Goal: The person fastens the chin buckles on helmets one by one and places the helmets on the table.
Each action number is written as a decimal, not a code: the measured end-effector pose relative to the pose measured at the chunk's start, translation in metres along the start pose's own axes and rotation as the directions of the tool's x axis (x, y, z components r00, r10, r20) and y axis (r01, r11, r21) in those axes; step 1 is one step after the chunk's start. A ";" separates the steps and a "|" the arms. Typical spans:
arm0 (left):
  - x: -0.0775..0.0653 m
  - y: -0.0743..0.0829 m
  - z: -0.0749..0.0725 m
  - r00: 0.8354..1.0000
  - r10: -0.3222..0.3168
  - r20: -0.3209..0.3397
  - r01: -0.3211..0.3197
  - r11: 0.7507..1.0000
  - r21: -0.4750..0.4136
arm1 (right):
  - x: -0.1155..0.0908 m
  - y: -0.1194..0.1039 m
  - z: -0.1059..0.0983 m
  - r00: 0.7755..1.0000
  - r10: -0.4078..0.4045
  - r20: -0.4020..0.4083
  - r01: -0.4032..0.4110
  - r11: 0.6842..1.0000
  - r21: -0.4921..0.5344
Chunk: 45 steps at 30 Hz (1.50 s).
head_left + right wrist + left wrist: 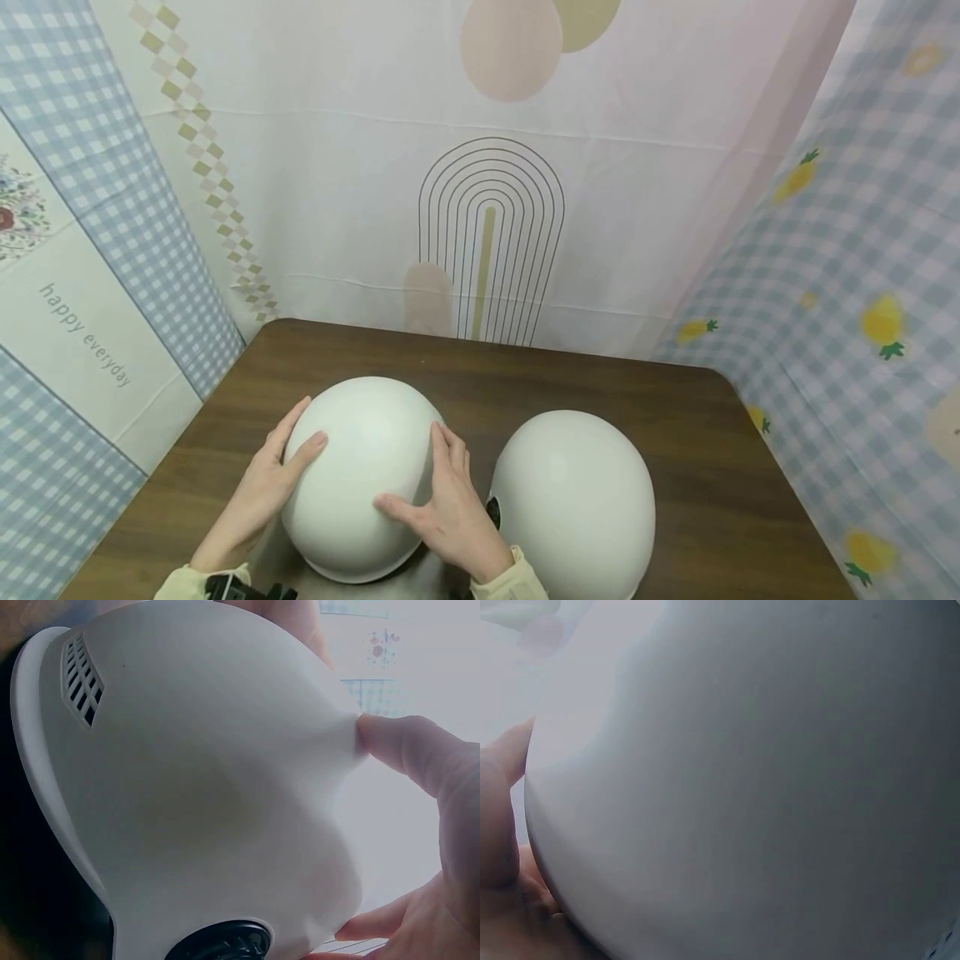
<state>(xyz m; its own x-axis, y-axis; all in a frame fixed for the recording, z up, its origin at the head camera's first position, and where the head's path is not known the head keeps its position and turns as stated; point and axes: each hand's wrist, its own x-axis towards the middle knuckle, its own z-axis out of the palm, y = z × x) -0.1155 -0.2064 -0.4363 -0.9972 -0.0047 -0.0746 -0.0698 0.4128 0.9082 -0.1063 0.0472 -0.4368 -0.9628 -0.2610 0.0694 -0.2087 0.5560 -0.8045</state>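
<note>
A smooth white helmet [363,467] sits at the front left of the table, between both hands. My left hand [266,471] grips its left side, thumb on the upper shell. On the other side my right hand [453,508] holds the shell with thumb and fingers spread around it. The right wrist view shows a slotted vent [84,682] and a round black part [221,941] on this helmet. Its shell [742,787] fills most of the left wrist view. Close to my right hand stands a second white helmet [573,500], touched by neither hand's fingers.
The brown wooden table [480,367] has rounded far corners. Behind it hangs a pale printed cloth [337,208], with blue checked cloth [825,333] on the right and more on the left. A black strap device [240,587] is on the left wrist.
</note>
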 end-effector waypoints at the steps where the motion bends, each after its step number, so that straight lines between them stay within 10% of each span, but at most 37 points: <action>1: 0.000 0.000 0.000 1.000 -0.001 0.000 0.001 1.000 0.000 | 0.000 0.001 0.000 1.000 0.002 -0.001 -0.002 1.000 0.001; 45: 0.009 0.001 0.004 0.999 -0.036 -0.013 0.037 0.997 0.072 | 0.007 0.018 0.002 0.998 0.048 0.049 -0.051 0.997 0.056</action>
<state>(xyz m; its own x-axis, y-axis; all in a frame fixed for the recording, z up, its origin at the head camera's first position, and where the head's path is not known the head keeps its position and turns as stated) -0.1243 -0.2024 -0.4383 -0.9942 -0.0313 -0.1024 -0.1049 0.4764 0.8729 -0.1164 0.0538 -0.4525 -0.9622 -0.2724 0.0012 -0.1493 0.5240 -0.8385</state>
